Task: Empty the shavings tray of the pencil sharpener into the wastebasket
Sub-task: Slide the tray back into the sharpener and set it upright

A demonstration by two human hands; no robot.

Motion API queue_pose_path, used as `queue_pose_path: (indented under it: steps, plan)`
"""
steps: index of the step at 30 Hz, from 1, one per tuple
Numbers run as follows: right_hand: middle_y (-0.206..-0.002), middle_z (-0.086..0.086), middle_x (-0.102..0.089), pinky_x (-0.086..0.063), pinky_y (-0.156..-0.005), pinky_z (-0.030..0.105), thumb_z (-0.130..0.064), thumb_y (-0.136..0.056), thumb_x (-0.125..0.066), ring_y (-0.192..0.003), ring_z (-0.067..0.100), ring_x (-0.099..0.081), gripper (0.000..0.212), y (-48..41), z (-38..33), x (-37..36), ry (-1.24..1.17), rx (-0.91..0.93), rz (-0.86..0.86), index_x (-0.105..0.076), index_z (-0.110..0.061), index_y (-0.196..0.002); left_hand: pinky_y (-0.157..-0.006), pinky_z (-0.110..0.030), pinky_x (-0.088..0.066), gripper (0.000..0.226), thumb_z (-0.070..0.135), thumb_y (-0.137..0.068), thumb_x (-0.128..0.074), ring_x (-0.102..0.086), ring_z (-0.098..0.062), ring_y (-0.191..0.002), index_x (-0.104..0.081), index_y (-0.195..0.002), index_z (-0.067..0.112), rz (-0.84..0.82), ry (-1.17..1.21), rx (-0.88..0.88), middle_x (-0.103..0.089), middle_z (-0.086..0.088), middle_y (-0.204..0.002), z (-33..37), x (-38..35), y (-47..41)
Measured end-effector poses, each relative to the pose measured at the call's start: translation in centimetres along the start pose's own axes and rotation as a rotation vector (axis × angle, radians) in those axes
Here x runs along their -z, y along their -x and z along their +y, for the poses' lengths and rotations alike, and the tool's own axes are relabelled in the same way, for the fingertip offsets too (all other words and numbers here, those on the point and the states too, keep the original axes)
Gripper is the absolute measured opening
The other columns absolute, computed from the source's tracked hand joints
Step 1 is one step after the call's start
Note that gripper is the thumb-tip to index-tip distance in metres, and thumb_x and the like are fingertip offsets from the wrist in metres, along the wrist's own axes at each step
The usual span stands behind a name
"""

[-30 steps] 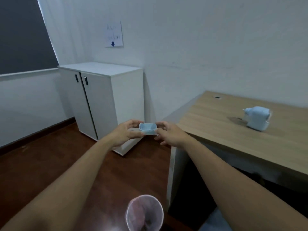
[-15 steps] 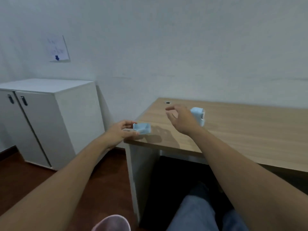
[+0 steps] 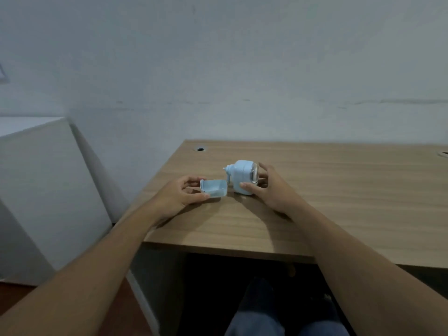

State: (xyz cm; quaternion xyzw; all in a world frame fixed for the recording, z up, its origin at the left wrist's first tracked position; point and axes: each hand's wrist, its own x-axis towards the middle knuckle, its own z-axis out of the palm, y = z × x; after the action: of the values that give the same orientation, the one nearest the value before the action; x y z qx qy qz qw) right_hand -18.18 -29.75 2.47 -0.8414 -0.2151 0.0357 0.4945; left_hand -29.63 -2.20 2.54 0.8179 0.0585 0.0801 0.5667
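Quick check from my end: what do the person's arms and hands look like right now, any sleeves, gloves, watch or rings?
Both forearms are bare right up to the frame edge, with no sleeves in view. The left hand and right hand wear no gloves. No watch, bracelet or wristband shows on either wrist, and no rings are visible on the fingers that show, though the picture is slightly soft. Blue trousers show at the bottom of the frame.

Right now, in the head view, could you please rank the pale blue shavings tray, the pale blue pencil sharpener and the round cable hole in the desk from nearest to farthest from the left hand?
1. Pale blue shavings tray: in the left hand grip.
2. Pale blue pencil sharpener: just right, held by the right hand.
3. Round cable hole: at the desk's back edge.
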Motion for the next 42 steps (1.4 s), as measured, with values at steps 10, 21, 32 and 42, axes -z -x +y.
queue_pose_path:
  steps: [10,21,32,42]
  plan:
    - [-0.134,-0.008,-0.071,-0.058,-0.095,0.021,-0.042,-0.097,-0.082,-0.110,0.000,-0.071,0.061,-7.3,2.8,0.9,-0.002,0.102,0.038,-0.057,-0.021,-0.148,-0.093,-0.016,-0.062,0.050,0.001,-0.092,-0.086,-0.080,-0.011,-0.113,-0.071,-0.139,0.013,-0.022,0.159,-0.008,-0.078,-0.008,-0.137,-1.4,-1.1,-8.2]
    - [-0.134,-0.012,-0.074,-0.060,-0.105,0.031,-0.050,-0.095,-0.081,-0.117,0.003,-0.074,0.059,-13.0,5.0,1.4,-0.042,0.112,0.056,-0.062,-0.025,-0.145,-0.111,-0.035,-0.060,0.063,-0.003,-0.090,-0.081,-0.069,-0.034,-0.136,-0.060,-0.148,0.006,-0.286,0.334,0.071,-0.073,-0.017,-0.147,-1.3,-1.3,-16.0]
    - [-0.138,-0.010,-0.076,-0.058,-0.114,0.038,-0.048,-0.098,-0.077,-0.127,0.003,-0.072,0.057,-13.2,5.5,2.5,-0.164,0.146,-0.035,-0.065,-0.022,-0.147,-0.096,-0.029,-0.066,0.060,-0.003,-0.087,-0.077,-0.078,-0.024,-0.115,-0.058,-0.142,0.010,-0.327,0.399,0.052,-0.076,-0.016,-0.141,-1.9,-1.2,-17.4]
    - [-0.134,-0.008,-0.078,-0.062,-0.108,0.035,-0.042,-0.096,-0.082,-0.120,0.004,-0.076,0.057,-12.6,5.2,1.9,-0.158,0.143,-0.099,-0.062,-0.020,-0.145,-0.114,-0.049,-0.052,0.055,0.006,-0.096,-0.081,-0.074,-0.032,-0.130,-0.063,-0.147,0.016,-0.218,0.215,0.012,-0.079,-0.010,-0.138,-1.2,-2.1,-16.4]
